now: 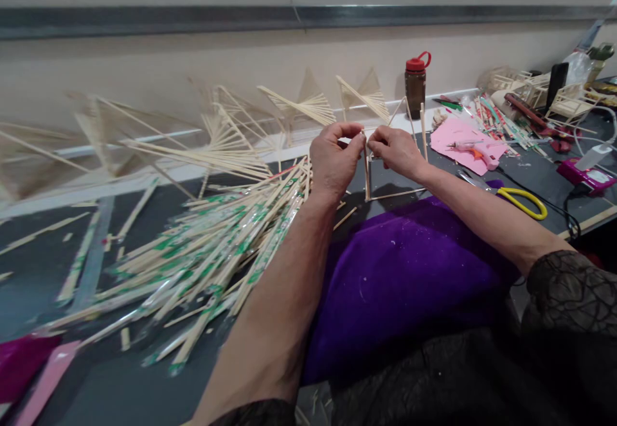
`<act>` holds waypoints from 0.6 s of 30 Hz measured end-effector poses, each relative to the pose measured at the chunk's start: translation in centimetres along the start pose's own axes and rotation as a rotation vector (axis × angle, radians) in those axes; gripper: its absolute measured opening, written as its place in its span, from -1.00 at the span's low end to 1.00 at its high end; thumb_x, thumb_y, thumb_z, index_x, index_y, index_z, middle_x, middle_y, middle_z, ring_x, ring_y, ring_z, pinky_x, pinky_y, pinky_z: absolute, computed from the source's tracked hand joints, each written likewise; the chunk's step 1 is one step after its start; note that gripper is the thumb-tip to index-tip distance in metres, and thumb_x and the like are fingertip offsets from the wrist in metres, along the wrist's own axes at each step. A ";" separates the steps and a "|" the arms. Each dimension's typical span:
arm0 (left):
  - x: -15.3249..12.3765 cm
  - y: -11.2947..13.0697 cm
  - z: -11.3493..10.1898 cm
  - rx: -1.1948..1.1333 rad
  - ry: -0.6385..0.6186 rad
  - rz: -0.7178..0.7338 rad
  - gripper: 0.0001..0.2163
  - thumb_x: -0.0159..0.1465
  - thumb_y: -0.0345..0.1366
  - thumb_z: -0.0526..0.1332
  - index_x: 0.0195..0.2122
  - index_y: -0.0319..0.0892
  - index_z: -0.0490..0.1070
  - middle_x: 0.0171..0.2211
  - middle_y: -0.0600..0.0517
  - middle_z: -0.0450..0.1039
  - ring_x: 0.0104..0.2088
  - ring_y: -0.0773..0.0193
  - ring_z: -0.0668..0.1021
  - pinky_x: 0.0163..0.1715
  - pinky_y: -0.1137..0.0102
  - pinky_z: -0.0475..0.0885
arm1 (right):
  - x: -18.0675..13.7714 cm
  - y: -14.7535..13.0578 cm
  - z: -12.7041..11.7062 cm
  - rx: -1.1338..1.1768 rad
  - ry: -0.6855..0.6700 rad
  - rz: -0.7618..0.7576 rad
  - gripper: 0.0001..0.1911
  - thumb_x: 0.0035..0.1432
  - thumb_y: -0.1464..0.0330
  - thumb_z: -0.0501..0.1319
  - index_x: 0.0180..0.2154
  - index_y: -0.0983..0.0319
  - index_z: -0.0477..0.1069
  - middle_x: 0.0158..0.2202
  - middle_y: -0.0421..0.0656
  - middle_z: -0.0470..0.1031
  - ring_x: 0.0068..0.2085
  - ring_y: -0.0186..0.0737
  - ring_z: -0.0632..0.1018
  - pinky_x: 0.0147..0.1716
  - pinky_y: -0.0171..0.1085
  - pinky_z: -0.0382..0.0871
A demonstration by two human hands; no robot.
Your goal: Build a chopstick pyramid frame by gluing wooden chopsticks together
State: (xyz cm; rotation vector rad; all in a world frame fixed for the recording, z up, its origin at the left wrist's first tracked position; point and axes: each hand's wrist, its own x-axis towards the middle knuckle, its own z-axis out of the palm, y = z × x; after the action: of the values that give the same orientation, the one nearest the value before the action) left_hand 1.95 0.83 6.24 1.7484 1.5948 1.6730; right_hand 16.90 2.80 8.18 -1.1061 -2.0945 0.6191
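A small frame of wooden sticks (395,195) stands on the dark table, with thin sticks along its base and several uprights. My left hand (334,159) pinches the top of its near upright between thumb and fingertips. Close beside it, my right hand (398,151) is closed in a pinch at the same corner; its fingertips partly cover what they grip. Left of my hands lies a heap of chopsticks (226,239), many in clear and green wrappers. A purple cloth (409,278) is spread beneath my right forearm.
Fanned stick structures (231,146) lean along the wall. At the right are a brown bottle (415,88) with a red lid, a pink glue gun (477,151) on pink paper, yellow-handled scissors (523,201) and a magenta device (585,177) with cables. A ruler (94,252) lies left.
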 end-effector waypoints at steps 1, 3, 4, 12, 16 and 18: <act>0.0 -0.1 0.1 0.001 0.001 0.001 -0.83 0.22 -0.35 0.29 -0.16 -0.18 0.58 -0.26 0.04 0.59 -0.40 0.37 0.51 -0.33 0.44 0.45 | 0.0 0.1 0.1 -0.015 -0.004 0.000 -0.80 0.37 0.41 0.12 -0.21 0.32 0.52 -0.22 -0.09 0.60 -0.23 -0.29 0.56 -0.15 -0.29 0.40; 0.1 -0.2 0.2 0.007 0.007 -0.002 -0.82 0.22 -0.34 0.28 -0.16 -0.17 0.58 -0.27 0.05 0.58 -0.43 0.38 0.50 -0.37 0.45 0.43 | 0.1 0.3 0.3 -0.079 -0.019 -0.002 -0.77 0.37 0.41 0.11 -0.17 0.32 0.54 -0.21 -0.08 0.62 -0.20 -0.26 0.57 -0.16 -0.29 0.39; 0.1 -0.3 0.2 0.009 0.012 -0.004 -0.82 0.23 -0.34 0.28 -0.16 -0.18 0.58 -0.27 0.04 0.57 -0.44 0.38 0.50 -0.38 0.45 0.43 | 0.1 0.4 0.3 -0.132 -0.041 0.007 -0.76 0.37 0.41 0.11 -0.16 0.31 0.55 -0.20 -0.07 0.63 -0.18 -0.24 0.58 -0.16 -0.29 0.39; -0.1 -0.3 -0.2 -0.021 0.036 -0.011 -0.83 0.21 -0.33 0.27 -0.17 -0.16 0.55 -0.29 0.05 0.55 -0.46 0.39 0.50 -0.47 0.48 0.42 | -5.4 0.2 -1.3 -0.503 -0.483 0.011 -0.77 0.25 0.48 0.20 -0.16 0.25 0.64 -0.12 0.04 0.68 -0.11 -0.05 0.62 -0.31 -0.22 0.26; 0.0 -0.6 -0.1 -0.040 0.038 -0.018 -0.82 0.22 -0.33 0.27 -0.15 -0.15 0.55 -0.29 0.05 0.54 -0.44 0.39 0.51 -0.47 0.48 0.41 | -9.3 -0.8 -3.0 -0.472 -0.589 -0.051 -0.85 0.26 0.40 0.27 -0.19 0.20 0.63 -0.20 -0.05 0.68 -0.19 -0.14 0.59 -0.35 -0.24 0.19; -0.1 -0.5 0.1 -0.050 0.036 -0.019 -0.82 0.22 -0.33 0.27 -0.15 -0.15 0.54 -0.29 0.05 0.54 -0.45 0.40 0.49 -0.47 0.49 0.41 | -10.4 -0.9 -3.6 -0.430 -0.575 -0.035 -0.86 0.27 0.34 0.29 -0.21 0.21 0.62 -0.25 -0.07 0.67 -0.25 -0.20 0.56 -0.36 -0.26 0.16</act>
State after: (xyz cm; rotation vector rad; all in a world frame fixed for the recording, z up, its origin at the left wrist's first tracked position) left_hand 1.76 1.00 5.77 1.6838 1.5655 1.7297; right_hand 23.34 -6.12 7.54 -1.2166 -2.8351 0.5223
